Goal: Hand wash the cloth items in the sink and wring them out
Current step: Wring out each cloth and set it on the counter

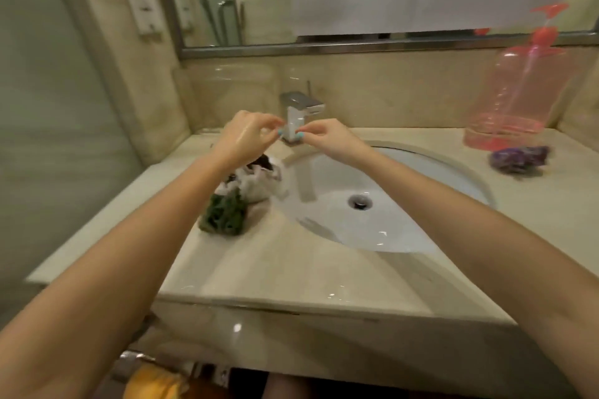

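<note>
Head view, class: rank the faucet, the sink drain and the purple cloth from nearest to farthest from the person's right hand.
1. Faucet: at the fingertips of the right hand, behind the basin.
2. Drain: down in the basin, toward the person.
3. Purple cloth: far off to the right on the counter, in front of the pink bottle.

The basin (405, 230) is lying open to you down to its drain (359, 202), and the front counter (291, 272) is giving you a free way in. The faucet (301, 110) is standing at the back rim. Your left hand (246, 139) and right hand (327, 139) are crowding the space just in front of it. A green cloth (223, 214) and a white cloth (259, 183) are blocking the left rim. A pink bottle (512, 100) and a purple cloth (518, 159) are sitting on the right counter, apart from the bowl.
</note>
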